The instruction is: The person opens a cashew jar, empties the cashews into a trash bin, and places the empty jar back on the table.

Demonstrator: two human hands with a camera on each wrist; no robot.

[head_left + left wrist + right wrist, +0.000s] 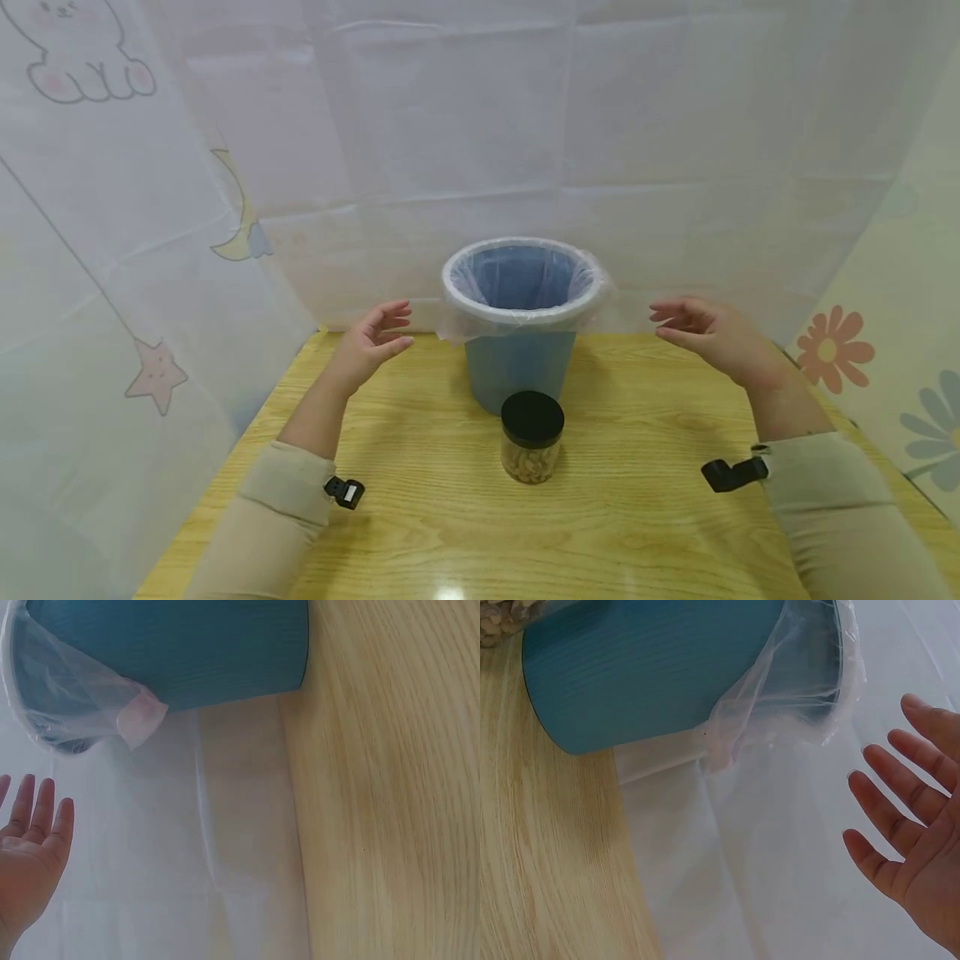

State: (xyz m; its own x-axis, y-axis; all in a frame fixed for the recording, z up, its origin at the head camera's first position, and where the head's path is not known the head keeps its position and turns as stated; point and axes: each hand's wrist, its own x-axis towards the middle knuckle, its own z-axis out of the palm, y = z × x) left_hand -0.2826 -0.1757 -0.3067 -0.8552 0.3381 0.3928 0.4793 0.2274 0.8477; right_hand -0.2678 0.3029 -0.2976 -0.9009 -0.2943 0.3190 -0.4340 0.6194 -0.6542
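Observation:
A blue trash can stands at the back of the wooden table. A thin clear bag lines it and folds over its white rim, hanging loose outside. Just in front sits a jar with a black lid, pale pieces like nuts inside. My left hand is raised to the left of the can, fingers relaxed, holding nothing. On the other side my right hand hovers with spread, loosely bent fingers and an empty palm. Both hands are apart from the can and bag.
A pale printed sheet hangs behind the table and along both sides. Black camera mounts are strapped at both sleeve cuffs. The wooden tabletop extends toward me in front of the jar.

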